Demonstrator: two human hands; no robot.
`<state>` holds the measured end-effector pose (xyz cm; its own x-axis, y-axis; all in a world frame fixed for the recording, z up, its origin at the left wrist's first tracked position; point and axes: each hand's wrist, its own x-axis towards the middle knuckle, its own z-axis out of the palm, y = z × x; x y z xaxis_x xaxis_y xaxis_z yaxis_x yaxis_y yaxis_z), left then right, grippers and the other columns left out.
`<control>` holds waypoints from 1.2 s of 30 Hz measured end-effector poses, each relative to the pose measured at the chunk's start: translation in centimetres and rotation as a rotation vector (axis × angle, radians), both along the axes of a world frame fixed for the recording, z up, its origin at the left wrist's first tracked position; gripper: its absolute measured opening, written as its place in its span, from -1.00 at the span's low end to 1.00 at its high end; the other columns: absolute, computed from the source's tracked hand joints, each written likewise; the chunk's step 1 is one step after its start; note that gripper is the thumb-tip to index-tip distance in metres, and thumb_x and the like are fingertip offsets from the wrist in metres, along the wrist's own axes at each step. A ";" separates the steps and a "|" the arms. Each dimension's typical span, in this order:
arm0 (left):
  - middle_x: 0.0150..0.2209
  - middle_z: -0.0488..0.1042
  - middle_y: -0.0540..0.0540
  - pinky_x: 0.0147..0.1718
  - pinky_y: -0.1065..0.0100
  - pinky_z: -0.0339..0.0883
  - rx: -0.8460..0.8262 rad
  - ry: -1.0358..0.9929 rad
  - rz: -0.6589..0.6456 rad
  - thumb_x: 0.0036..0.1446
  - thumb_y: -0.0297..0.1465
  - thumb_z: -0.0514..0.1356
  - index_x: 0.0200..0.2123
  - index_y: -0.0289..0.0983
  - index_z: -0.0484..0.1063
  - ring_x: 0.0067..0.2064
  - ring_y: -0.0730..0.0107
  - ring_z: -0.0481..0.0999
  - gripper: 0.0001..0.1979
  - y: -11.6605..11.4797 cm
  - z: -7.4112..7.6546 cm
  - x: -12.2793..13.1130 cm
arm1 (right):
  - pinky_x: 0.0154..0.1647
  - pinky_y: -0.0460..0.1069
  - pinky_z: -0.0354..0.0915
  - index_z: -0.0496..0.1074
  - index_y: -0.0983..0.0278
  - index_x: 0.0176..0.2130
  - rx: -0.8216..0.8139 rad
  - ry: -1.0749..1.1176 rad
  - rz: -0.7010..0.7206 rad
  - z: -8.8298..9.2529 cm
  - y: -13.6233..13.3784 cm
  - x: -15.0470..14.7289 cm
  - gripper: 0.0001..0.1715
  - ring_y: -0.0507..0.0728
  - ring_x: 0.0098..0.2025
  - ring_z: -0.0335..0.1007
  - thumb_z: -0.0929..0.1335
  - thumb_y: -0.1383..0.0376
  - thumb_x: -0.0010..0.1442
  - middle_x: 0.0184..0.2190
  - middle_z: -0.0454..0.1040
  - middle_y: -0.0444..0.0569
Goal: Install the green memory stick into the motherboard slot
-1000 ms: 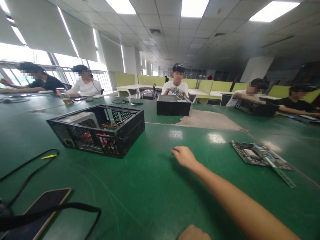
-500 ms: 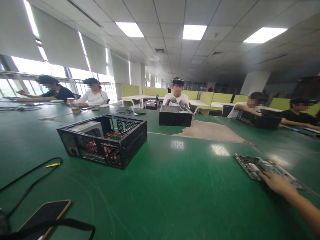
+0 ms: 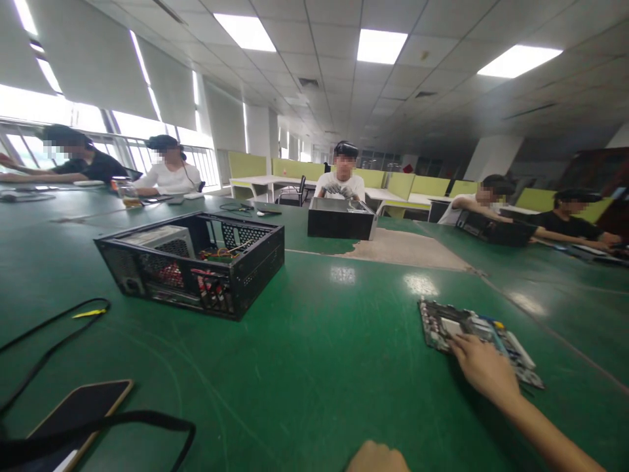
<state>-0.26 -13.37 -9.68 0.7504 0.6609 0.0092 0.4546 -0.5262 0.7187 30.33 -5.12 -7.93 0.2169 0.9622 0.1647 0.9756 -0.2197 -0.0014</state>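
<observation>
On the right side of the green table is a motherboard (image 3: 484, 334), tilted slightly, with slots, connectors and a yellow part showing. My right hand (image 3: 484, 370) grips its near edge, the fingertips resting on the upper face and the thumb hidden below. At the bottom edge only the knuckles of my left hand (image 3: 376, 459) come into view; its fingers are hidden. An open black computer case (image 3: 191, 269) lies on its side to the left, with a power supply (image 3: 164, 242) and coloured wires inside.
A phone (image 3: 73, 419) and black cables (image 3: 49, 354) lie at the near left. Across the green table (image 3: 314, 367), a gloved co-worker (image 3: 344, 180) sits behind another case (image 3: 340, 219). Others sit at both sides. A jar (image 3: 128, 193) stands at the far left.
My right hand and the motherboard have moved left, closer to the middle. The knuckles of my left hand have appeared at the bottom edge. The view has shifted slightly.
</observation>
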 end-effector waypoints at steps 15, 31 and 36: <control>0.26 0.16 -0.24 0.21 0.15 0.02 0.325 -0.026 0.309 0.19 -0.17 0.09 0.23 -0.32 0.13 0.24 0.13 0.14 -0.40 9.0 4.6 -8.1 | 0.02 0.06 0.26 0.53 0.26 -0.09 -0.300 0.859 0.612 8.9 -4.2 -14.2 -0.47 0.22 -0.08 0.43 0.21 0.00 0.22 -0.15 0.56 -0.01; -0.06 0.33 -0.10 0.00 0.14 0.11 0.348 0.119 0.309 0.08 -0.37 0.10 0.01 -0.08 0.38 0.02 0.14 0.22 -0.61 9.2 3.2 -8.2 | -0.10 0.08 0.34 0.41 0.30 0.10 -0.176 1.069 0.425 8.3 -2.0 -13.4 -0.35 0.17 -0.21 0.45 0.27 0.03 0.12 -0.04 0.50 0.03; -0.04 0.32 -0.07 0.03 0.11 0.08 0.305 0.110 0.228 0.05 -0.41 0.11 0.01 -0.01 0.39 0.05 0.14 0.22 -0.58 9.0 3.6 -8.8 | 0.04 0.14 0.28 0.44 0.26 0.07 -0.153 0.988 0.484 7.7 -2.1 -14.3 -0.44 0.21 -0.06 0.42 0.26 0.11 0.15 -0.03 0.51 -0.01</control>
<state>-9.02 -4.35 -6.04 0.5925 0.7899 0.1581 0.6501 -0.5847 0.4853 15.99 -7.23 -0.26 -0.2171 0.9762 -0.0005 0.5428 0.1202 -0.8312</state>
